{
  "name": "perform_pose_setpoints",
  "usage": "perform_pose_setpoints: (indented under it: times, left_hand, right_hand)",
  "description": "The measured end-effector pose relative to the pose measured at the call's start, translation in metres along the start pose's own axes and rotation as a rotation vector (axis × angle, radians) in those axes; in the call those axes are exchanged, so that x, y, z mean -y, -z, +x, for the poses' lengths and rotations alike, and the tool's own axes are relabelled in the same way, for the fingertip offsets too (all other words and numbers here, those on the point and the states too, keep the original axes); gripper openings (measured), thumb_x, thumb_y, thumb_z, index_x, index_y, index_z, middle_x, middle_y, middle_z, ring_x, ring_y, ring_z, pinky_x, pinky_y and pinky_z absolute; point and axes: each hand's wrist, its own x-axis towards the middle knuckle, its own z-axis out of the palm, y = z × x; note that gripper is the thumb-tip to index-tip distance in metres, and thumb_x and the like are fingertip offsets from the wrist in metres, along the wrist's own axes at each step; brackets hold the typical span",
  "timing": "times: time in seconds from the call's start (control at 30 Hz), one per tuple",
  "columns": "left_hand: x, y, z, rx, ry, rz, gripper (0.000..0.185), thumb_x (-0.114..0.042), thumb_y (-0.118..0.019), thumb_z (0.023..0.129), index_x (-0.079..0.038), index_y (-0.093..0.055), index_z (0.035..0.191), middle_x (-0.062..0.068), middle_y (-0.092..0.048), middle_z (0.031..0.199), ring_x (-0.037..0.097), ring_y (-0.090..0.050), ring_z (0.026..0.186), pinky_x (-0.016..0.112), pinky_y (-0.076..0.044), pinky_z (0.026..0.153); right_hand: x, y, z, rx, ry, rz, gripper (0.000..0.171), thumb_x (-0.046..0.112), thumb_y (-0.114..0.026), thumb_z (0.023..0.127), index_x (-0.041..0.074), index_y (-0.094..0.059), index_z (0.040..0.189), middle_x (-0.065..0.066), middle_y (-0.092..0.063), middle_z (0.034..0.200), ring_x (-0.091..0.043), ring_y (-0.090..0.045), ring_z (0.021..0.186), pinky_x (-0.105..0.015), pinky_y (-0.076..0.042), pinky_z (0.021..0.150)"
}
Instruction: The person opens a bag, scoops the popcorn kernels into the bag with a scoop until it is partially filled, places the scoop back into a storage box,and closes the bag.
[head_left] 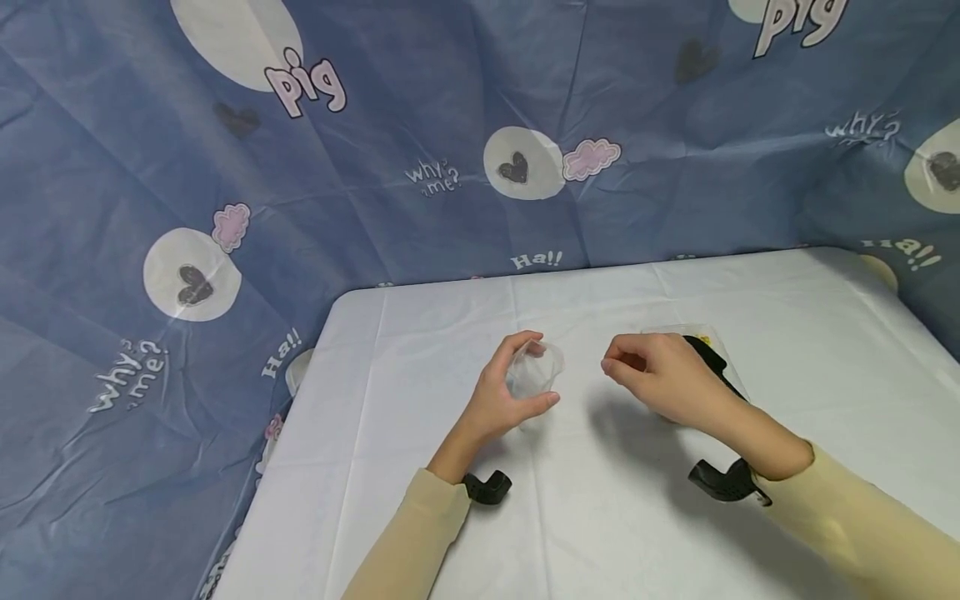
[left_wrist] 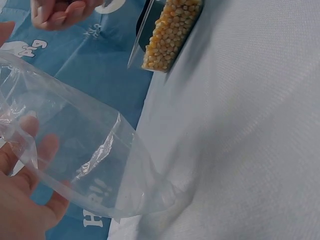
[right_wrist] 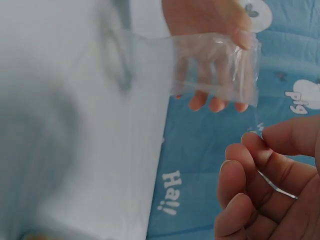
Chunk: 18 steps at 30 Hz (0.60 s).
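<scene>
My left hand (head_left: 504, 390) holds a clear plastic bag (head_left: 534, 372), its thumb and fingers curved round the sides. In the left wrist view, the thin film of the bag (left_wrist: 100, 145) hangs creased over the palm side, with fingers visible through it. To the right, my right hand (head_left: 671, 379) hovers above the table with its fingers curled and the thumb tip against the index finger. No object shows between those fingertips (right_wrist: 254, 142). Just beyond it stands a clear box of yellow corn kernels (left_wrist: 172, 37), mostly covered by the hand in the head view.
A black item (head_left: 708, 354) lies at the box, partly behind the right hand. White cloth (head_left: 600, 517) covers the table, and a blue printed curtain (head_left: 420, 100) hangs along its far and left sides. Black wrist devices (head_left: 489, 487) sit at both cuffs.
</scene>
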Motion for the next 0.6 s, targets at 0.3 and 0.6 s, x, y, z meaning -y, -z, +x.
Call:
perform_pose_setpoints:
  times: [0.3, 0.6]
  left_hand:
    - [-0.019, 0.002, -0.001, 0.02, 0.019, -0.019, 0.077, -0.013, -0.081, 0.082, -0.019, -0.043, 0.148, 0.011, -0.056, 0.134, 0.027, -0.048, 0.131, 0.055, -0.039, 0.103]
    - [-0.003, -0.002, -0.001, 0.022, 0.031, -0.024, 0.079, -0.017, -0.082, 0.081, -0.024, -0.042, 0.149, 0.017, -0.055, 0.135, 0.026, -0.05, 0.127, 0.053, -0.04, 0.101]
  right_hand:
    - [-0.014, 0.012, -0.018, -0.007, -0.033, -0.029, 0.017, 0.014, -0.072, 0.092, 0.029, -0.068, 0.083, 0.012, -0.064, 0.071, -0.008, -0.058, 0.067, -0.03, -0.047, 0.064]
    - [-0.028, 0.028, -0.037, -0.078, -0.008, -0.122, 0.013, 0.011, -0.074, 0.088, 0.024, -0.071, 0.086, 0.016, -0.061, 0.072, -0.006, -0.056, 0.065, -0.028, -0.045, 0.06]
